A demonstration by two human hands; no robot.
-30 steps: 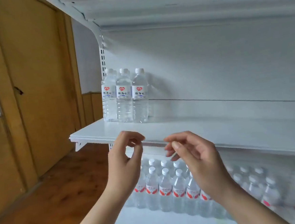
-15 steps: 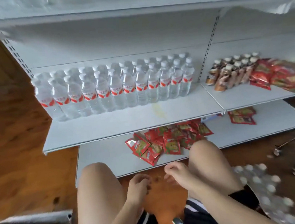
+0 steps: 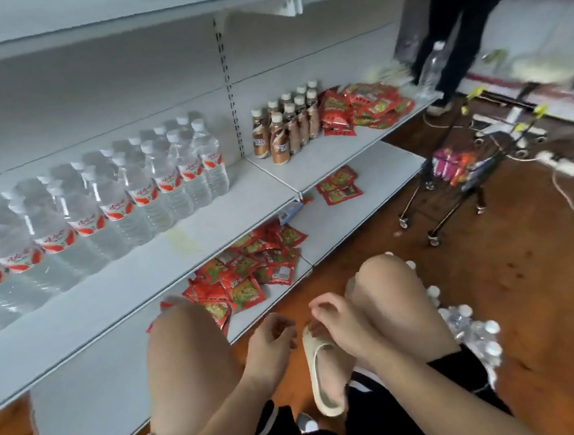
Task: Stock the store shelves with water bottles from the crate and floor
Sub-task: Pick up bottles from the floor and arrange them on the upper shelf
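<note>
Your left hand (image 3: 271, 345) and right hand (image 3: 342, 326) hang between your knees (image 3: 186, 355), fingers loosely curled, empty; water bottles (image 3: 133, 198) shelved.

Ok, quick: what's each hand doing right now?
Left hand: open, fingers loosely curled, holding nothing.
Right hand: open, fingers loosely curled, holding nothing.

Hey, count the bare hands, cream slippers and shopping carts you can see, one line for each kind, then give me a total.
Hands: 2 (left hand, right hand)
Cream slipper: 1
Shopping cart: 1
Total: 4
</note>
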